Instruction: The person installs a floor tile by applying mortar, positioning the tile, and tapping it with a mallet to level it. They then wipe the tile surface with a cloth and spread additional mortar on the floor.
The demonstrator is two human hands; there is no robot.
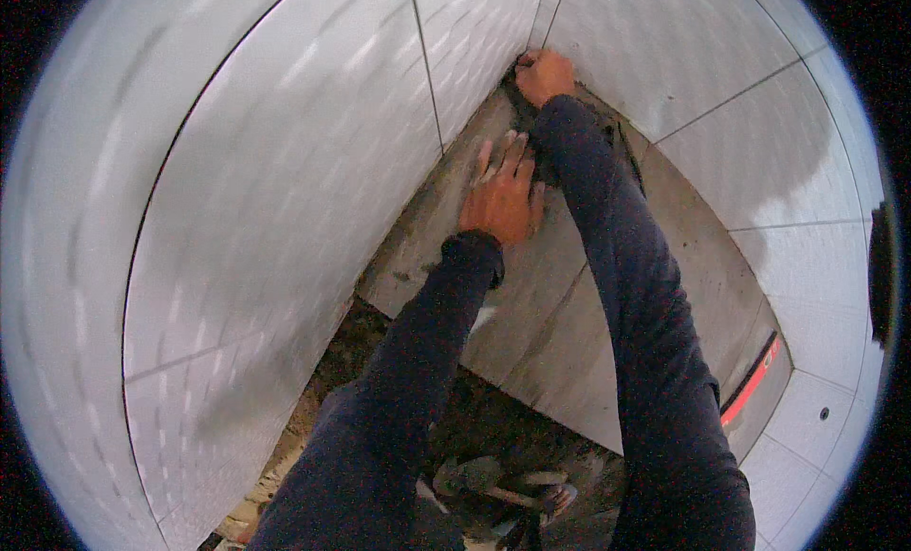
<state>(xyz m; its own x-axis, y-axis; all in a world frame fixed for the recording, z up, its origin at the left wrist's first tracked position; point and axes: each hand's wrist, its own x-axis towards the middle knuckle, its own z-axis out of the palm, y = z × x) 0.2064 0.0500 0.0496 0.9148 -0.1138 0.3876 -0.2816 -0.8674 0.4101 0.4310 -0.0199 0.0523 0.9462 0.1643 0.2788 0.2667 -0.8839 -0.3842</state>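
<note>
Lying flat on the floor in the corner between 2 tiled walls, a large grey floor tile is pressed by the left hand, whose fingers are spread apart and laid flat on its surface. The right hand is reached into the far corner, fingers curled together at the tile's far edge; what they grip cannot be told. White wall tiles are seen at both sides. Bare rough mortar is exposed beside the tile's near edge. A red spirit level is leaned at the right wall.
</note>
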